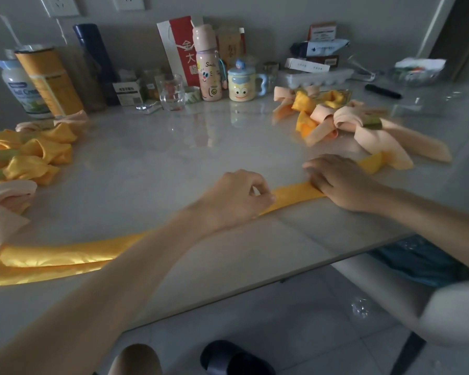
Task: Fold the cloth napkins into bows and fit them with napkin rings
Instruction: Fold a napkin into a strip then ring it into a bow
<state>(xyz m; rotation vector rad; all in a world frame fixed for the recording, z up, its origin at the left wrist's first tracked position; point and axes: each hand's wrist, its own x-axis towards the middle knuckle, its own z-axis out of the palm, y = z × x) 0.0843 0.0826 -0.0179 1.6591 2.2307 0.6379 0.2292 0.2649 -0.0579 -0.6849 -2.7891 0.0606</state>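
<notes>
Item in hand: one yellow napkin point(295, 192), folded into a long narrow band that lies across the near part of the table point(173, 147), from its left edge to the foot of the bows on the right. My left hand point(236, 196) pinches the band's edge between thumb and fingers. My right hand point(339, 185) lies on top of it, fingers laid over it and pressing it down, gripping nothing. Done, as I judge it: a cluster of bows point(322, 115), peach and yellow, at right rear, one plainly wearing a ring point(372, 123). At far left is a heap of yellow and peach napkins point(33, 155), bunched like bows. I cannot tell whether each has a ring. Outstanding for this item: looping the band into a bow and fitting its ring. I put it at the early folding stage.
</notes>
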